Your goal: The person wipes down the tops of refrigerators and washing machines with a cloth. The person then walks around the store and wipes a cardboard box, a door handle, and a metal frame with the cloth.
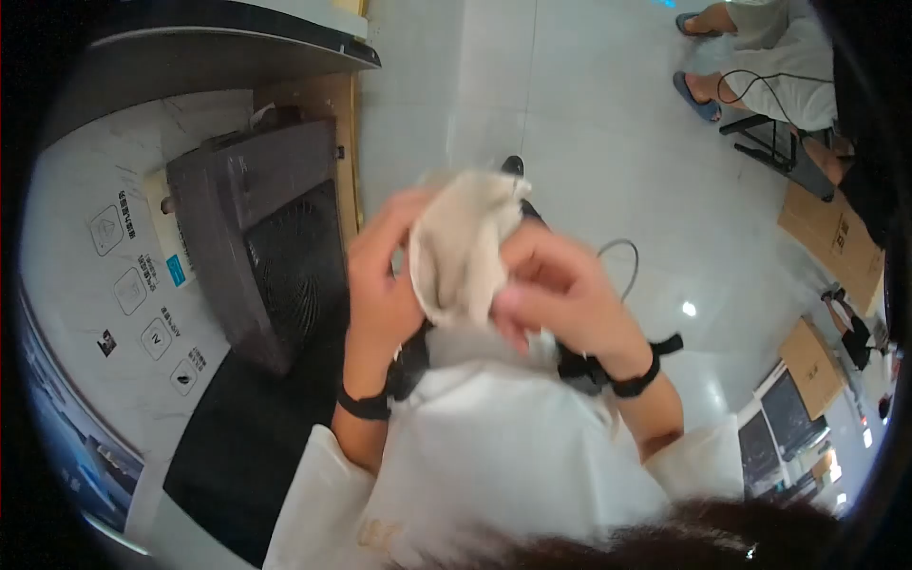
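A crumpled beige cloth (456,247) is held up in front of the white shirt, blurred by motion. My left hand (385,271) grips its left side, the fingers partly behind the fabric. At the cloth's right edge, my right hand (560,299) has its fingers curled together and pressed against the fabric. Black bands circle both wrists.
To the left, a large dark grey unit with a round grille (299,256) stands on a black mat (247,446) beside a printed white panel (123,247). At the upper right a person sits near a black stand; cardboard boxes (836,237) lie at the right.
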A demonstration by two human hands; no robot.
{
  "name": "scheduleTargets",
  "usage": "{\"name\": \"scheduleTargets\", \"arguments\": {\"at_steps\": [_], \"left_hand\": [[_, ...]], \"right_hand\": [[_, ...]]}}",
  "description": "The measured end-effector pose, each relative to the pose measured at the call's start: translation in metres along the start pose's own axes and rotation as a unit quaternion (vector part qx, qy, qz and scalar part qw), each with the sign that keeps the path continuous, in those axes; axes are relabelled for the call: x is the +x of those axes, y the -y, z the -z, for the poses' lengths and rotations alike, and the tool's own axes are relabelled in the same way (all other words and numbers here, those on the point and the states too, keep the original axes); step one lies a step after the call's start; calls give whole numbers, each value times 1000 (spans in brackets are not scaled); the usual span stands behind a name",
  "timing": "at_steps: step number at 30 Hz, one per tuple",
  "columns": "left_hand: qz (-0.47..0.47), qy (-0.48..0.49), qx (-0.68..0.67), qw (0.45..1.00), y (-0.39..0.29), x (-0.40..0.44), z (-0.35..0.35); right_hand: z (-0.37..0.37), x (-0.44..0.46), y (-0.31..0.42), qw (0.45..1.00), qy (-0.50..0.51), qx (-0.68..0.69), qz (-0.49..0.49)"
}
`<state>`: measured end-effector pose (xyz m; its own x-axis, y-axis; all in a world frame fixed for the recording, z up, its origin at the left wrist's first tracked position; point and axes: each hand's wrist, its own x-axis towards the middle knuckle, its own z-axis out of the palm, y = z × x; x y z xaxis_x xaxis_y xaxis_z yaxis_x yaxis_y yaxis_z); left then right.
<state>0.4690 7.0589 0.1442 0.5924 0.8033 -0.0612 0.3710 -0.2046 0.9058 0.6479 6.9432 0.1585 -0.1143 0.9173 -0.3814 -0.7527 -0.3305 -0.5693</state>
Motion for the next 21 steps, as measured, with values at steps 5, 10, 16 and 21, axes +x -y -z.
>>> {"name": "scheduleTargets", "arguments": {"at_steps": [5, 10, 16, 21], "left_hand": [[61, -18, 18, 998, -42, 139, -6], [10, -24, 4, 1000, -56, 332, -40], [30, 23, -114, 993, -102, 593, -99], [-22, 88, -28, 996, -165, 747, -159]], "right_hand": [[39, 99, 119, 975, -190, -106, 48], [97, 181, 253, 988, -16, -155, 11], [198, 279, 449, 955, -252, -117, 107], [277, 303, 582, 926, -338, -73, 154]]}}
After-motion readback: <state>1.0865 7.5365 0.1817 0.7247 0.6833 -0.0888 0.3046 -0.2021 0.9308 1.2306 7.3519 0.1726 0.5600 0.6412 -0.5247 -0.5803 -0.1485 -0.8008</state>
